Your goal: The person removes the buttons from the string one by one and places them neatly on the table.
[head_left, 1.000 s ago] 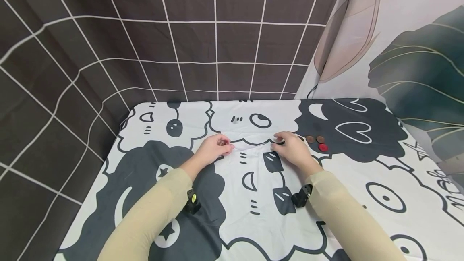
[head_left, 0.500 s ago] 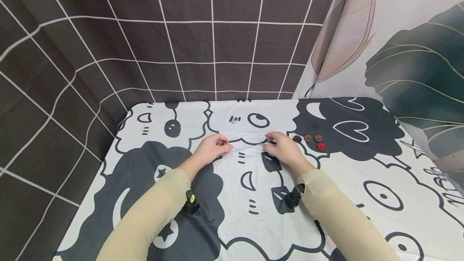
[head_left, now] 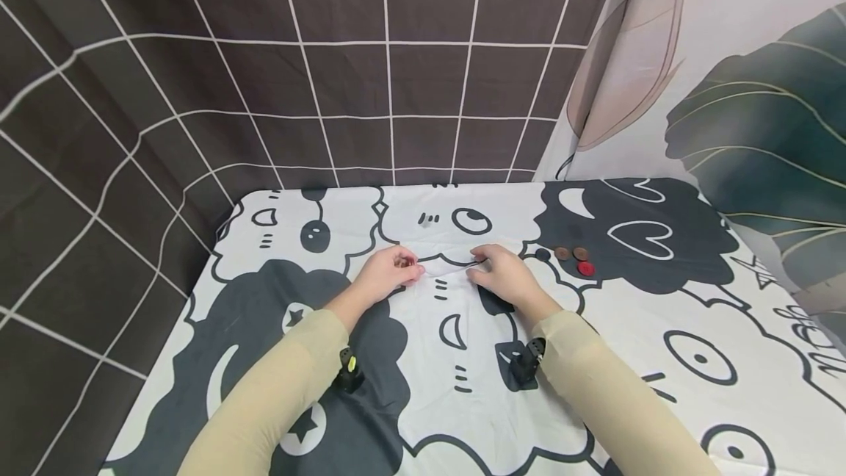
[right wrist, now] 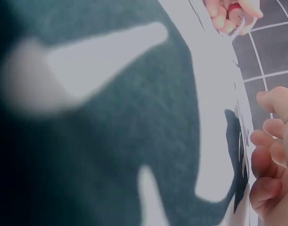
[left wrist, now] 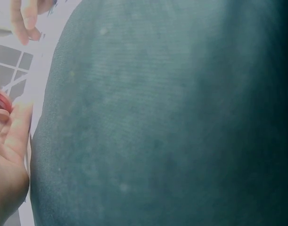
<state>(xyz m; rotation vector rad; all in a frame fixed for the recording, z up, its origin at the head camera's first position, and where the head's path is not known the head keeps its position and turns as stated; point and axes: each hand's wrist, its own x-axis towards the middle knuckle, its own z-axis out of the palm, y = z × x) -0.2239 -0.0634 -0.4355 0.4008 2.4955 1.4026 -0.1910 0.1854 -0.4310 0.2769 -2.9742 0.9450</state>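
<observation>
In the head view my left hand [head_left: 390, 269] is at the middle of the cloth, thumb and fingers pinching a small red button [left wrist: 2, 101], mostly hidden by the fingers. A thin pale string [right wrist: 238, 30] comes out at its fingertips, seen in the right wrist view. Facing it from the right, my right hand [head_left: 505, 278] is held with thumb and forefinger apart, a short gap from the left hand. Nothing shows between its fingertips. Beyond the right hand lie brown buttons [head_left: 580, 253], a red button [head_left: 585, 268] and a dark round button [head_left: 543, 254].
A cloth [head_left: 429, 402] with black and white cartoon sheep prints covers the table. Behind it hangs a dark curtain [head_left: 423, 79] with a white grid, and to the right a leaf-patterned curtain [head_left: 760, 131]. Each wrist carries a small black camera [head_left: 526, 362].
My right hand has moved left, closer to the left hand, uncovering the dark button. The left hand has stayed almost in place. The loose buttons have not moved.
</observation>
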